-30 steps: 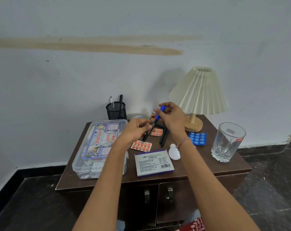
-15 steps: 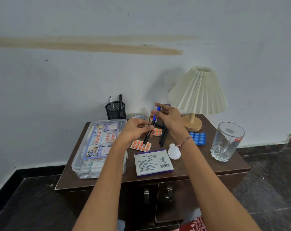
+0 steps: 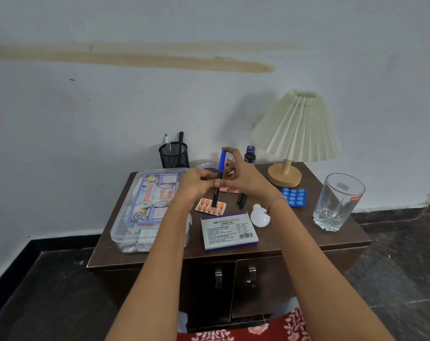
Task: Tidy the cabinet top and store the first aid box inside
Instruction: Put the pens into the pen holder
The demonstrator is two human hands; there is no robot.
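Observation:
A clear plastic first aid box [image 3: 147,207] with its lid on lies on the left part of the brown cabinet top [image 3: 295,239]. Above the middle of the top I hold a black pen with a blue cap [image 3: 221,161], almost upright. My left hand [image 3: 196,187] grips its black barrel. My right hand [image 3: 245,179] pinches the blue cap at the upper end. Under the pen lies an orange pill strip [image 3: 205,206]. A black mesh pen holder [image 3: 173,156] with two pens stands at the back by the wall.
A stamp pad box [image 3: 230,230], a white bulb [image 3: 260,216], a blue pill strip [image 3: 293,196], two black pens [image 3: 242,201] and a glass tumbler [image 3: 336,203] lie on the top. A lamp [image 3: 297,129] and an ink bottle [image 3: 249,155] stand behind. Both cabinet doors [image 3: 218,276] are shut.
The pen has swung from a slant to nearly upright between my hands. My right fingers have shifted up to the blue cap's end.

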